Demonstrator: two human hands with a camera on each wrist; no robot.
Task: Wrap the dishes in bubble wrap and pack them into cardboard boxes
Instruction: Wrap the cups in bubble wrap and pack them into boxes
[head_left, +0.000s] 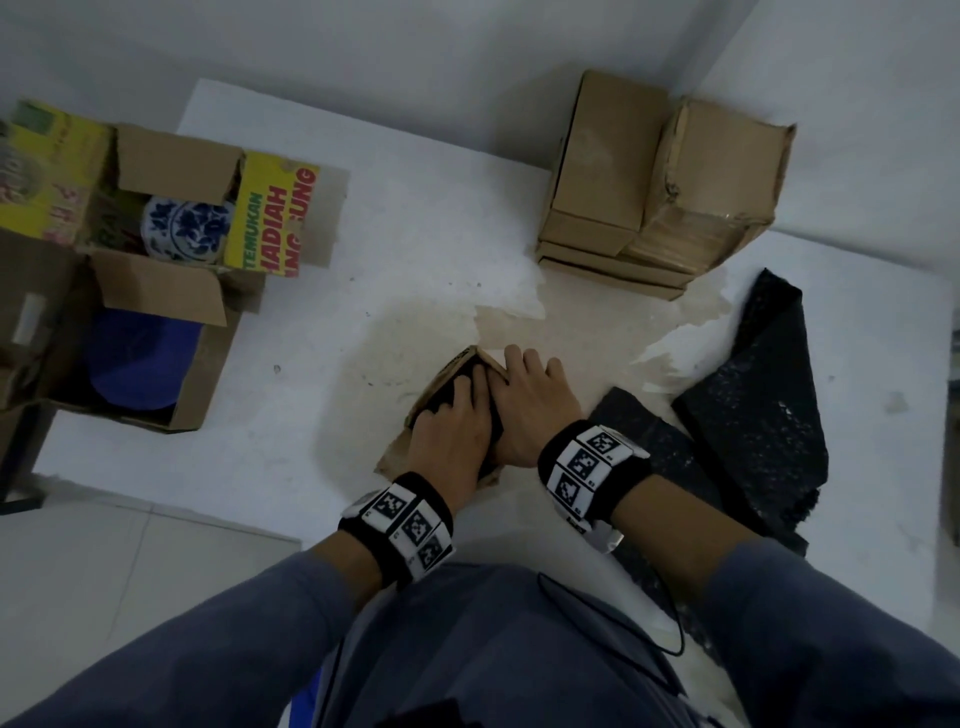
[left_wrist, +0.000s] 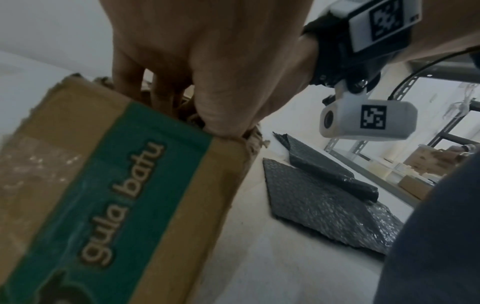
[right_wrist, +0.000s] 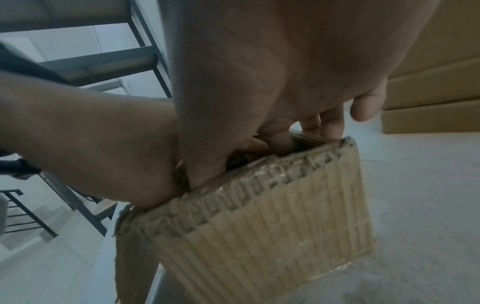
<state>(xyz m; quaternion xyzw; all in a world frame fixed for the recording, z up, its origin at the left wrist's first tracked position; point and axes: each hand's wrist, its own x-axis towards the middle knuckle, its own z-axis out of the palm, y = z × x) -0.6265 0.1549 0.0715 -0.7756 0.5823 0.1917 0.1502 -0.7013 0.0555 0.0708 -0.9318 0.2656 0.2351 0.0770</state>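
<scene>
table (head_left: 415, 249): white, worn patch at centre | metal shelving (right_wrist: 145, 55): upper left of right wrist view | floor tiles (head_left: 130, 561): lower left

The small cardboard box (left_wrist: 103, 185) carries a green band reading "gula batu". At ten o'clock on the desk (head_left: 415, 234), a yellow box flap (head_left: 272, 215) shows "TEMUKAN" and "HADIAH"; its last word is partly hidden.

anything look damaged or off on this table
Yes. The small cardboard box both hands reach into has a torn, frayed rim. The table surface covering is peeled away in ragged patches around it. The far brown box in the stack is crumpled and dented along its edge.
</scene>
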